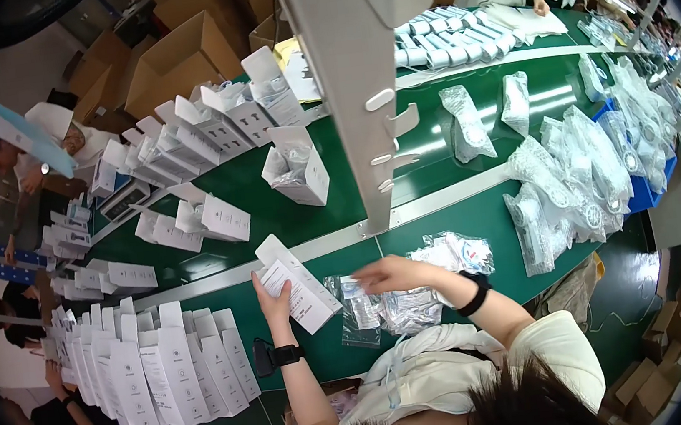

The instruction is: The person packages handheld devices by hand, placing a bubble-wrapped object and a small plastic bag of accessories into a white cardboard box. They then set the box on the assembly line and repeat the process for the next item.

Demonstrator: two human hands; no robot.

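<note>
Nearest the camera, dark hair and a pale garment fill the lower edge, and both forearms reach up from there onto the green desk (290, 210). The left hand (273, 297) is clamped around an open white carton (299, 288), held tilted just above the desk with its flap raised. The right hand (394, 273) lies on a heap of clear plastic bags (384, 304), its fingers pinching the top edge of one small bag; whether that bag is fully lifted I cannot tell. The hands are apart, with the carton just left of the bags.

The step in hand looks like filling a carton with a bagged part. The next move seems to call for bringing the bag across to the carton's open mouth and keeping the carton steady.

A row of upright white cartons (165, 367) stands at the left, and more bagged parts (572, 178) lie at the right.
</note>
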